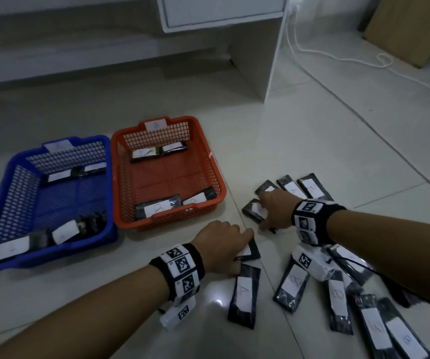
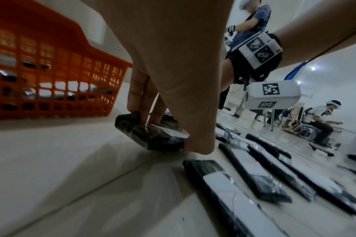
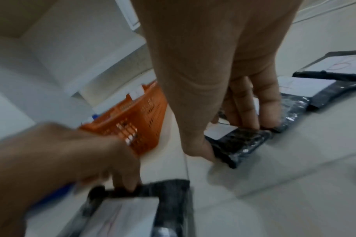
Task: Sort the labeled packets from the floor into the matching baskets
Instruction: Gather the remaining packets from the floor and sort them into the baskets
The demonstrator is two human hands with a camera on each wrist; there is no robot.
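Note:
Black packets with white lettered labels lie on the tiled floor. My left hand [image 1: 242, 244] pinches one black packet [image 1: 251, 251] between thumb and fingers at floor level; the left wrist view shows that packet [image 2: 152, 137] slightly tilted. My right hand [image 1: 263, 211] curls its fingers and thumb round another black packet [image 1: 252, 209], also in the right wrist view [image 3: 239, 142]. The orange basket [image 1: 208, 156] with a B tag holds several packets. The blue basket [image 1: 61, 151] to its left holds several too. Both held labels are hidden by my hands.
Several more packets [image 1: 242, 294] fan out on the floor at the lower right, some marked A, some B. A white cabinet panel [image 1: 276, 55], a white cable [image 1: 379, 60] and a cardboard box [image 1: 410, 24] stand behind. Other people [image 2: 318, 118] sit in the background.

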